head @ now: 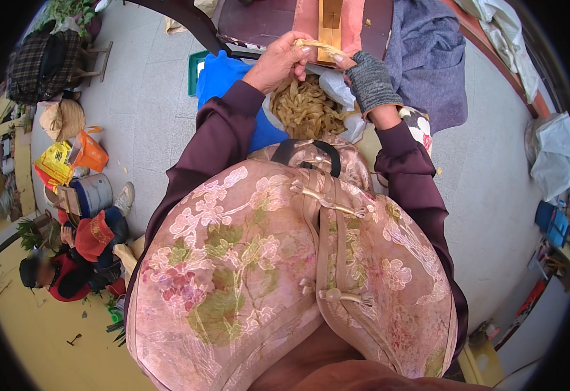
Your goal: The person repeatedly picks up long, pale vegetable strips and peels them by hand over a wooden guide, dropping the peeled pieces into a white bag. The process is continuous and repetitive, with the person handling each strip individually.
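Note:
Between my two hands stretches a pale yellow, fibrous strip (323,47), slightly bent. My left hand (281,61) is bare and pinches its left end between thumb and fingers. At the other end, my right hand (363,73), in a grey knit fingerless glove (374,80), grips the strip with the thumb on top. Just beyond the strip, a narrow wooden board (330,24) rests on pink cloth (306,17) over a dark purple chair seat (255,24). Under my hands, a heap of limp olive-brown strips (307,108) fills a white plastic bag (339,88).
Blue cloth (226,73) lies left of the bag, by a green tray (194,73). Grey-purple fabric (429,58) drapes at right. Further left are an orange bag (89,152), a paint bucket (91,194) and a seated person (77,259). A white sack (552,154) stands far right.

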### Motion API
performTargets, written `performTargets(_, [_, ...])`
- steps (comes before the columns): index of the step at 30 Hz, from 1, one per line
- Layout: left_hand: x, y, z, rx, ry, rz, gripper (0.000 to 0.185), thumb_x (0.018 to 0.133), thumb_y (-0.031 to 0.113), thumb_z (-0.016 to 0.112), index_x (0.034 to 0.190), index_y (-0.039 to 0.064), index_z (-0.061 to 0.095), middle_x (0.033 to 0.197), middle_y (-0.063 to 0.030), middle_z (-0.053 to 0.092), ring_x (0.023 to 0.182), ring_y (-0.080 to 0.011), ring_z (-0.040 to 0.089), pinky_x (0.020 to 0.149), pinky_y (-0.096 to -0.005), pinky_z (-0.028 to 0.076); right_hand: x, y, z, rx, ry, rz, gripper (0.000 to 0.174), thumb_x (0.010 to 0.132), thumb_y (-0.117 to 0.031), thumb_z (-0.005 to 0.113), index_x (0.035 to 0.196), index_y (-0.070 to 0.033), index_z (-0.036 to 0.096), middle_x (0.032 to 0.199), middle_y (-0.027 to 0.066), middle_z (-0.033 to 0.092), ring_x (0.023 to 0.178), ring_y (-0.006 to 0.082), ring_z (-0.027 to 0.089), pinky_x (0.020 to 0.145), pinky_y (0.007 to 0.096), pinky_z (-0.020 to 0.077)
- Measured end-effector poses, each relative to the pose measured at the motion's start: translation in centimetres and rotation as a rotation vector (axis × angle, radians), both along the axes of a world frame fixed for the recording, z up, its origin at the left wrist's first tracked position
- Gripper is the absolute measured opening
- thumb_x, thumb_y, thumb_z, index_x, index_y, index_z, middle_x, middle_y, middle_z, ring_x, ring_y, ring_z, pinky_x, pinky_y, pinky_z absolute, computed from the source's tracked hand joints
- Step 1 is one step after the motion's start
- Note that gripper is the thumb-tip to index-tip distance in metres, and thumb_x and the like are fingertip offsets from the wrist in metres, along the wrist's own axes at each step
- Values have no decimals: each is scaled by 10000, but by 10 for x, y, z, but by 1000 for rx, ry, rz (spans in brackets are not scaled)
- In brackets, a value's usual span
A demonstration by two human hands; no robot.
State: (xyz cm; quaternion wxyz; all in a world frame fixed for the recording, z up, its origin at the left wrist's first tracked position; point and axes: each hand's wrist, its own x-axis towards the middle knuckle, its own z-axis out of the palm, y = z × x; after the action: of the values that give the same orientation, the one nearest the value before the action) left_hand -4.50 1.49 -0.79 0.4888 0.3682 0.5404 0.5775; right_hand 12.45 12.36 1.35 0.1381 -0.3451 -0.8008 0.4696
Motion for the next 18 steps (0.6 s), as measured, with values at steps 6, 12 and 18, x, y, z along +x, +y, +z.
performTargets(6, [-4,20,7,-32,123,69,237,929,242,514,1089,67,514,667,62,387,539,-31,355,500,-207,355,-9,35,-36,169,109,-33,416,835,-405,546,740,-10,636,611,154,567,585,296,558,587,389,425])
performTargets(12, [-10,40,5,-114,311,189,213,905,249,543,1000,62,575,633,71,393,515,-29,332,455,-203,318,-24,51,-36,-69,241,-85,329,832,-362,601,705,-59,573,490,-15,430,420,83,377,402,254,300])
performTargets(18, [-11,56,11,-159,179,202,197,886,244,562,982,74,590,654,69,427,543,-32,362,480,-194,336,-35,73,-47,174,232,-89,341,838,-366,579,723,-45,578,484,11,444,426,127,410,414,290,324])
